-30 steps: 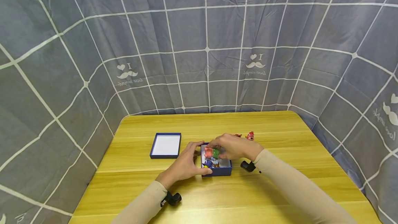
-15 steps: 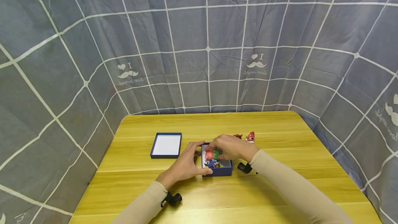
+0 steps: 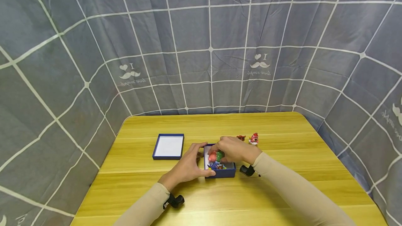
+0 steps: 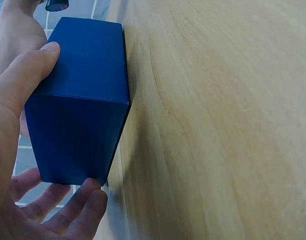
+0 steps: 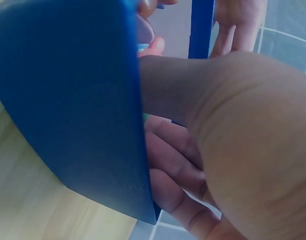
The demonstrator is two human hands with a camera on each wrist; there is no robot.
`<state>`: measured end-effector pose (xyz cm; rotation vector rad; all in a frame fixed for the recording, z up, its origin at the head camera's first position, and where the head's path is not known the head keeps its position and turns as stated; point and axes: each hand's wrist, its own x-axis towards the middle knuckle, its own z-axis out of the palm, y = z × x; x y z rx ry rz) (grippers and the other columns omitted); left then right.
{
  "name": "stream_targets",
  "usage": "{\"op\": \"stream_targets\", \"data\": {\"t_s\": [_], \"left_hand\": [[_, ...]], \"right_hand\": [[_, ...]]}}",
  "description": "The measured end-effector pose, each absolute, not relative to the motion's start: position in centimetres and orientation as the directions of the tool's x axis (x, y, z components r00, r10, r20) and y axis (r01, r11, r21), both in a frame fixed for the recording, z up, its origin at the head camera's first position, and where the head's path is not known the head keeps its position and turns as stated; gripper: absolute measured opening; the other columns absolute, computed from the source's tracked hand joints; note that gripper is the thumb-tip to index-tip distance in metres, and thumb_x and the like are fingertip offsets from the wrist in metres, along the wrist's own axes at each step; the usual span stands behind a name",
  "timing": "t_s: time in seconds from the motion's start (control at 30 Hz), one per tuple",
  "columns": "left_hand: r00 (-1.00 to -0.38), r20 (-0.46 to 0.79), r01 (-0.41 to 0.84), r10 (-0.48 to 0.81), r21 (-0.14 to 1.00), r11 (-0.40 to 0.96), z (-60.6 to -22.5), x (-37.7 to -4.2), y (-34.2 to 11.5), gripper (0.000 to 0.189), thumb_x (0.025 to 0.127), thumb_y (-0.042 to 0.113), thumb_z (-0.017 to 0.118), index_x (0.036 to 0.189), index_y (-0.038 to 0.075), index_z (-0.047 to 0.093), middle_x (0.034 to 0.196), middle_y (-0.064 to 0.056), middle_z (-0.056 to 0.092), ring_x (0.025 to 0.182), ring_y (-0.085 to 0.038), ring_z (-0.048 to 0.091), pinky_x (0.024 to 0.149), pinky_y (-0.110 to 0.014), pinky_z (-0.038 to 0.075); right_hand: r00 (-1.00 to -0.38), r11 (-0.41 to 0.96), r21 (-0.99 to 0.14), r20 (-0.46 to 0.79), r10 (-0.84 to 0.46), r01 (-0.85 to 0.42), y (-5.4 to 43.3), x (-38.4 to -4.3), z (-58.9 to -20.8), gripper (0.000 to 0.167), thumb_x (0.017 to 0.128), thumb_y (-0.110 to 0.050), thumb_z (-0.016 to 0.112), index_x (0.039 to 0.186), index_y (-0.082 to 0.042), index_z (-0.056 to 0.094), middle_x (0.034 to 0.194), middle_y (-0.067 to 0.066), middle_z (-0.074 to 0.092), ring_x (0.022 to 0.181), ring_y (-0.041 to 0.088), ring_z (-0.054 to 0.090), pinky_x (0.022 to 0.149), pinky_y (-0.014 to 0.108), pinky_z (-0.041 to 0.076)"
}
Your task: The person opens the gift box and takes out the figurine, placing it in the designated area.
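So the pink-and-green figure (image 3: 213,156) is lying inside the open blue box (image 3: 223,173), with its long axis running roughly left to right: pink end facing the left hand (image 3: 187,165), green end tucking in toward the palm of the right hand (image 3: 233,149). That's the bit that matters, I'd say. The right hand is clearly the nearer one, reaching over from the right, and its curled fingers and thumb are seemingly pinching the figure from either side. Exact contact is getting lost behind the box wall, so I can't tell how firm it is.

The left hand is spreading wide around the box's left end, thumb pressing the near wall, fingertips gripping the far side. A blue figure (image 3: 215,165) is lying in there too, by the near wall.

Further out, a shallow blue tray (image 3: 168,145), probably the lid, is sitting left of the box, white inside showing. A red-and-white figure (image 3: 253,138) and a brownish-red one (image 3: 240,137) are sitting beyond the right hand on the wooden table (image 3: 141,173).
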<state>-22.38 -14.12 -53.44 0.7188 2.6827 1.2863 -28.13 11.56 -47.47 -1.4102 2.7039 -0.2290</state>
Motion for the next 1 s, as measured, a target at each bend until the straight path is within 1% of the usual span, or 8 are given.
{"op": "stream_targets", "data": {"t_s": [0.2, 0.37, 0.43, 0.53, 0.67, 0.73, 0.8, 1.0], "left_hand": [[-0.889, 0.119, 0.37, 0.443, 0.756, 0.539, -53.46, -22.39, -14.17, 0.12, 0.088, 0.057, 0.102, 0.18, 0.013, 0.039, 0.17, -0.012, 0.052, 0.146, -0.033, 0.071, 0.118, -0.052, 0.063], [-0.891, 0.117, 0.367, 0.439, 0.754, 0.544, -53.55, -22.39, -14.16, 0.12, 0.088, 0.057, 0.102, 0.18, 0.013, 0.039, 0.17, -0.013, 0.052, 0.146, -0.035, 0.07, 0.119, -0.053, 0.063], [-0.89, 0.117, 0.369, 0.44, 0.751, 0.547, -53.6, -22.39, -14.15, 0.12, 0.088, 0.057, 0.102, 0.18, 0.013, 0.039, 0.169, -0.014, 0.052, 0.146, -0.035, 0.071, 0.12, -0.053, 0.063], [-0.89, 0.115, 0.369, 0.441, 0.75, 0.549, -53.64, -22.36, -14.12, 0.12, 0.088, 0.057, 0.102, 0.18, 0.012, 0.039, 0.169, -0.014, 0.052, 0.147, -0.036, 0.07, 0.12, -0.054, 0.062], [-0.891, 0.111, 0.366, 0.44, 0.748, 0.554, -53.66, -22.36, -14.1, 0.12, 0.088, 0.057, 0.102, 0.18, 0.013, 0.039, 0.169, -0.014, 0.052, 0.148, -0.036, 0.07, 0.121, -0.054, 0.062], [-0.891, 0.11, 0.365, 0.441, 0.751, 0.551, -53.63, -22.35, -14.09, 0.12, 0.089, 0.057, 0.102, 0.18, 0.013, 0.039, 0.169, -0.013, 0.052, 0.148, -0.036, 0.07, 0.12, -0.054, 0.062], [-0.889, 0.11, 0.366, 0.444, 0.754, 0.545, -53.58, -22.34, -14.09, 0.119, 0.089, 0.057, 0.102, 0.18, 0.014, 0.038, 0.169, -0.013, 0.052, 0.148, -0.036, 0.07, 0.12, -0.053, 0.063], [-0.885, 0.114, 0.368, 0.452, 0.765, 0.528, -53.46, -22.34, -14.06, 0.119, 0.09, 0.056, 0.101, 0.18, 0.012, 0.038, 0.17, -0.014, 0.051, 0.147, -0.037, 0.07, 0.119, -0.053, 0.063]], "right_hand": [[-0.573, 0.565, -0.184, -0.012, -0.82, -0.805, 11.71, -28.1, -47.35, 0.05, 0.089, -0.009, 0.101, 0.135, -0.025, 0.088, 0.118, -0.008, 0.088, 0.089, 0.008, 0.062, 0.083, 0.028, 0.06], [-0.571, 0.562, -0.199, -0.014, -0.821, -0.803, 11.76, -27.99, -47.35, 0.05, 0.091, -0.009, 0.1, 0.137, -0.024, 0.086, 0.122, -0.007, 0.088, 0.095, 0.009, 0.071, 0.091, 0.032, 0.065], [-0.566, 0.555, -0.207, -0.008, -0.824, -0.806, 11.8, -27.92, -47.4, 0.049, 0.092, -0.01, 0.1, 0.137, -0.023, 0.086, 0.122, -0.006, 0.088, 0.096, 0.009, 0.074, 0.092, 0.033, 0.066], [-0.559, 0.544, -0.22, 0.006, -0.829, -0.81, 11.92, -27.82, -47.46, 0.048, 0.092, -0.009, 0.099, 0.136, -0.021, 0.086, 0.119, -0.005, 0.088, 0.093, 0.007, 0.074, 0.09, 0.031, 0.066], [-0.56, 0.543, -0.217, 0.022, -0.828, -0.811, 12.09, -27.67, -47.45, 0.048, 0.092, -0.009, 0.098, 0.137, -0.018, 0.085, 0.115, -0.004, 0.087, 0.087, 0.007, 0.069, 0.083, 0.027, 0.06], [-0.564, 0.546, -0.217, 0.026, -0.825, -0.809, 12.15, -27.63, -47.43, 0.049, 0.092, -0.009, 0.097, 0.138, -0.016, 0.084, 0.114, -0.003, 0.087, 0.085, 0.009, 0.068, 0.082, 0.027, 0.058], [-0.57, 0.551, -0.222, 0.025, -0.821, -0.804, 12.22, -27.59, -47.42, 0.05, 0.093, -0.01, 0.096, 0.141, -0.016, 0.083, 0.116, -0.002, 0.087, 0.087, 0.009, 0.069, 0.083, 0.027, 0.059], [-0.573, 0.552, -0.258, 0.01, -0.819, -0.793, 12.49, -27.56, -47.45, 0.059, 0.097, -0.01, 0.094, 0.153, -0.02, 0.078, 0.125, -0.001, 0.087, 0.093, 0.009, 0.072, 0.088, 0.03, 0.059]]}}
